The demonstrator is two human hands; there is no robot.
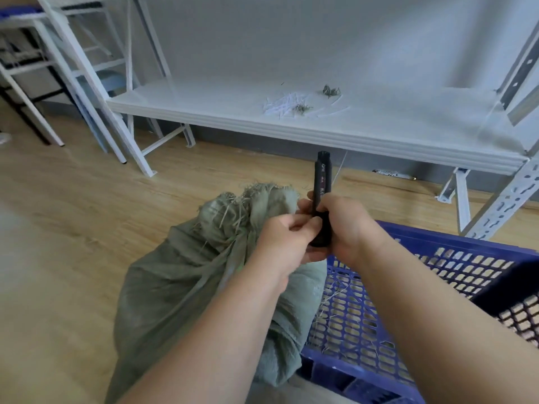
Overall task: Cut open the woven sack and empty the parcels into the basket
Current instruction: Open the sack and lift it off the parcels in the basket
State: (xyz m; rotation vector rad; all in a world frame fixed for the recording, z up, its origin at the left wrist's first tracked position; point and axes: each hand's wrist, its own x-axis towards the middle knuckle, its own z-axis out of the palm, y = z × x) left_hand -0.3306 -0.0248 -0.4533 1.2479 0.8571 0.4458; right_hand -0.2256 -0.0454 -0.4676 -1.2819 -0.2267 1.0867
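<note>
A grey-green woven sack (180, 281) stands on the wooden floor, its frayed neck (250, 202) bunched and tied at the top. It leans against the left wall of a blue plastic basket (379, 316), which looks empty apart from loose fibres. My right hand (344, 225) grips a black utility knife (322, 182) held upright, its end pointing up; no blade shows. My left hand (283, 237) is closed at the knife's lower body, right beside the sack's neck. No parcels are visible.
A low white metal shelf (291, 123) runs across behind, with cut white ties and fibre scraps (291, 104) on it. Its slotted upright (504, 199) stands just right of the basket. White frame legs (87, 83) stand at the left.
</note>
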